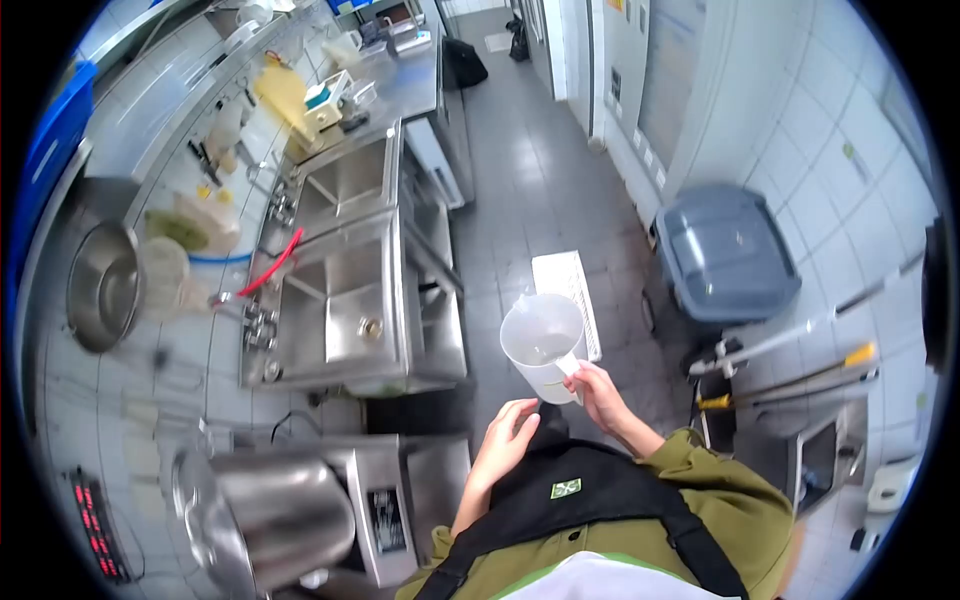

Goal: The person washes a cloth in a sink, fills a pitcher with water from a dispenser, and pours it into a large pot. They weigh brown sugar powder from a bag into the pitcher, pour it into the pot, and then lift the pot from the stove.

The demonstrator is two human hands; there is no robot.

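A translucent plastic jug (541,335) hangs upright in front of the body, its open mouth facing up; it looks empty. My right hand (603,398) is wrapped round the jug's handle at its near right side. Close to the jug's lower left, my left hand (504,440) has its fingers and thumb apart and holds nothing. Whether its fingertips touch the jug is hard to tell.
Left stands a steel double sink (345,300) with a red hose (275,265). Lower left is a large steel pot (285,515). A white drain cover (575,290) lies on the floor ahead. At right are a grey lidded bin (725,250) and long-handled tools.
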